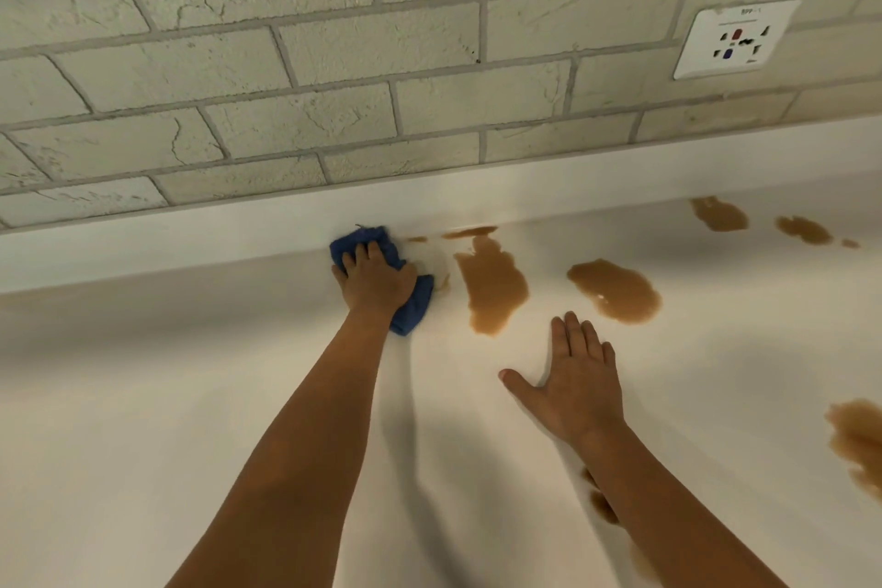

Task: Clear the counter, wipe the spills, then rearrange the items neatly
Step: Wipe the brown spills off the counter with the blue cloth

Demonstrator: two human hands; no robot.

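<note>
A crumpled blue cloth (pixel 410 306) is pressed onto the smooth white worktop (pixel 143 396) at its raised back edge by the left hand (pixel 377 284), whose fingers (pixel 362 253) are curled over the fabric. Irregular glossy brown spills (pixel 494 284) are spread just right of it. The right hand (pixel 580 389) is laid flat among them, fingers straight. A white socket plate (pixel 737 38) is set in the rough brick-patterned wall (pixel 238 62).

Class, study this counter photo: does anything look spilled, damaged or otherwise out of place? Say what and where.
Yes: brown liquid spills lie in separate puddles across the white counter, from beside the blue cloth under the left hand out to the right edge. The right hand lies flat beside them. Nothing looks damaged.
</note>
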